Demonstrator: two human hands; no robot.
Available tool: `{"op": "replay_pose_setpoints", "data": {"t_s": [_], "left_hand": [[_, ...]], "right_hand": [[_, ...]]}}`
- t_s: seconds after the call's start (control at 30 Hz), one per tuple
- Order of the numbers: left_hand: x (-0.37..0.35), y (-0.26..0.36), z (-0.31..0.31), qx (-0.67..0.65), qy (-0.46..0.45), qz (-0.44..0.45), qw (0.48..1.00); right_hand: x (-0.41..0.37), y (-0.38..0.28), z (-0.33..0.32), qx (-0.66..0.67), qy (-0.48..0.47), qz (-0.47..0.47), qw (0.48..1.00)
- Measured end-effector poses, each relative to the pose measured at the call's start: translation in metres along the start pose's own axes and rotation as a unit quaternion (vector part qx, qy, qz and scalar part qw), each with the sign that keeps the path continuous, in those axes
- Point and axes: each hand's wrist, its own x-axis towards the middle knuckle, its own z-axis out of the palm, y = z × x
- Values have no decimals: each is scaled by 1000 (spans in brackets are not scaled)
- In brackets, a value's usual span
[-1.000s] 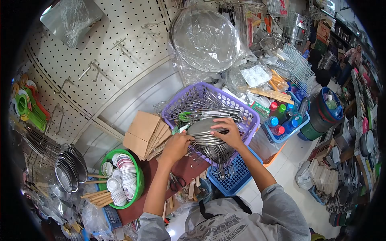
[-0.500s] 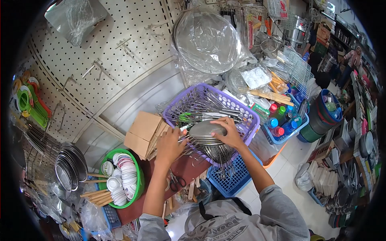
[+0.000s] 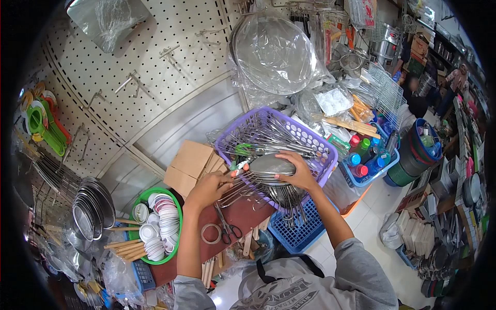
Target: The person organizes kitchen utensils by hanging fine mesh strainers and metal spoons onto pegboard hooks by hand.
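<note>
My right hand [image 3: 298,171] grips a stack of metal skimmers or ladles [image 3: 271,165] by their round heads, over the near side of a purple basket [image 3: 226,135]. The basket holds many metal utensils. My left hand [image 3: 209,191] is bent round the thin metal handles left of the heads, its fingers curled together. Cardboard pieces [image 3: 188,166] lie just behind my left hand. Scissors [image 3: 229,227] and a ring of tape [image 3: 211,233] rest on the red surface [image 3: 254,211] below the hands.
A green basket [image 3: 179,243] of white spoons stands at the left. A blue basket [image 3: 294,235] is below the purple one. Bottles fill another blue basket [image 3: 395,160] at the right. Pegboard [image 3: 124,77] with hooks rises behind. People [image 3: 457,82] are far off at the right.
My left hand has moved down and left from the round heads along the handles. The view has shifted slightly, and the tape ring now shows fully.
</note>
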Motion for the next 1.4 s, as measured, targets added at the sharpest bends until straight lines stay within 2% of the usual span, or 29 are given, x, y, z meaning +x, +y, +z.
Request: {"op": "replay_pose_setpoints", "data": {"t_s": [0.1, 0.2, 0.3, 0.4, 0.5, 0.6, 0.7, 0.9, 1.0, 1.1, 1.2, 1.3, 1.4], "left_hand": [[0, -6, 4, 14, 40, 48, 998], [-1, 12, -10, -67, 60, -6, 996], [-4, 29, -25, -206, 71, -83, 972], [-5, 15, -30, -61, 28, -52, 996], [-7, -9, -21, -3, -47, -41, 998], [-9, -9, -20, -66, -80, -102, 989], [-7, -8, -20, -84, -60, -97, 990], [-3, 15, -21, -62, -10, -65, 996], [3, 30, -22, -50, -8, -18, 999], [3, 51, -19, -67, 15, 65, 996], [4, 48, -9, -114, 54, 169, 978], [4, 41, -5, -185, -24, 158, 970], [6, 50, 1, -169, -39, 99, 980]], "right_hand": [[0, 0, 0, 9, 7, 1, 1000], [-1, 6, 1, 50, 20, 16, 998], [1, 10, 3, 78, 23, 46, 996], [-1, 2, 1, 60, 15, 32, 998], [1, -8, -1, 30, 7, 23, 999], [-1, -6, 1, 22, 8, 21, 999], [-1, 1, 1, 8, 22, 10, 1000], [-1, 3, 2, -10, 34, -9, 999], [-1, -9, -1, -26, 33, -24, 999], [-2, -9, 1, -21, 31, -21, 999], [-3, -7, 1, 5, 18, -3, 1000], [-3, -5, 2, 21, 19, 1, 1000], [-3, -2, 2, 14, 26, 7, 1000]]}}
